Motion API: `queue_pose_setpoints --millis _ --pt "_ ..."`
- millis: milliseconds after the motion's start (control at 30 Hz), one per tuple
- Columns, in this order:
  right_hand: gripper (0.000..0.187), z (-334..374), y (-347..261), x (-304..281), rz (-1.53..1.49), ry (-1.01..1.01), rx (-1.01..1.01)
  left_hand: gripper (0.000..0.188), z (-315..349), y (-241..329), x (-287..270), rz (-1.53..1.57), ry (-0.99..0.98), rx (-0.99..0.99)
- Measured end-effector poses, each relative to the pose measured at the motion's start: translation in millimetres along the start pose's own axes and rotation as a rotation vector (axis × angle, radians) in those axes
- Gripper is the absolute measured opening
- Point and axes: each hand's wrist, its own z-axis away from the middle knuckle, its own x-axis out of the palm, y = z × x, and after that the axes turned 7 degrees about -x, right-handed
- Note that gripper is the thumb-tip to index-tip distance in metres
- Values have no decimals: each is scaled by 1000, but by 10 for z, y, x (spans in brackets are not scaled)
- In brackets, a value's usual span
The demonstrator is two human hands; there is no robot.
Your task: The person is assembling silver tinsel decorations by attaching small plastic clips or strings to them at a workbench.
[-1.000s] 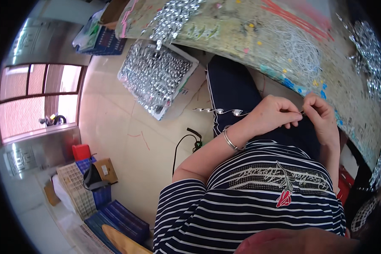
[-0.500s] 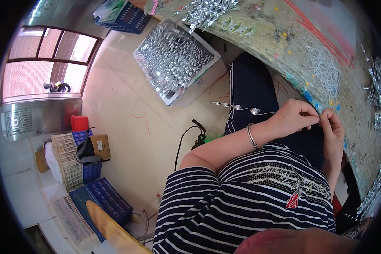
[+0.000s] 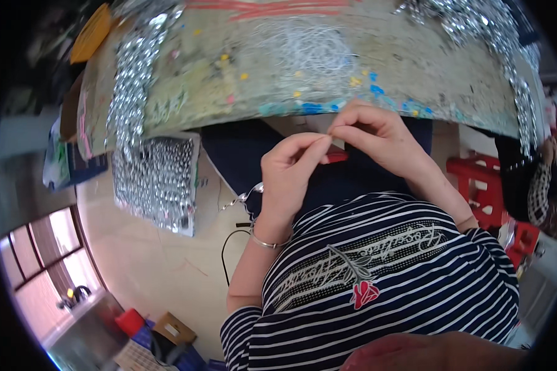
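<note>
My left hand [image 3: 288, 170] and my right hand [image 3: 377, 137] meet fingertip to fingertip just before the near edge of the worktable. Both are closed in a pinch. A shiny silver twisted strip [image 3: 244, 196] sticks out to the left behind my left hand, seemingly held by its thin end. Whatever lies between the fingertips is too fine to make out. Beyond my hands, a loose heap of thin white strings [image 3: 319, 52] lies on the stained worktable [image 3: 198, 77].
Silver twisted strips [image 3: 133, 80] hang over the table's left side, and more silver strips [image 3: 489, 28] lie at the right. Below left, a package of silver spirals [image 3: 158, 185] stands off the floor. A red stool [image 3: 476, 185] is at right, near another person's checked sleeve [image 3: 538, 195].
The view has swung to the right, so the table now spans the top. My hands stay pinched together, and the silver strip still trails from the left one.
</note>
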Motion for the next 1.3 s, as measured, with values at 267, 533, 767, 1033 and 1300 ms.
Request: queue_pose_setpoints --millis 267,533,767,1033,1300 --pt "9 61 79 -93 -110 -3 95 12 -16 -63 25 63 -15 -33" --pt "8 31 71 -92 -41 -53 36 11 19 2 33 -12 -38 -30" --pt "5 66 53 -84 145 -4 -57 12 -32 -61 28 79 -123 -34" --pt "6 22 -7 64 384 16 -213 11 -20 -67 -34 135 -95 -29" --pt "8 16 37 49 227 -67 -188 13 20 -16 -78 164 -120 -29"
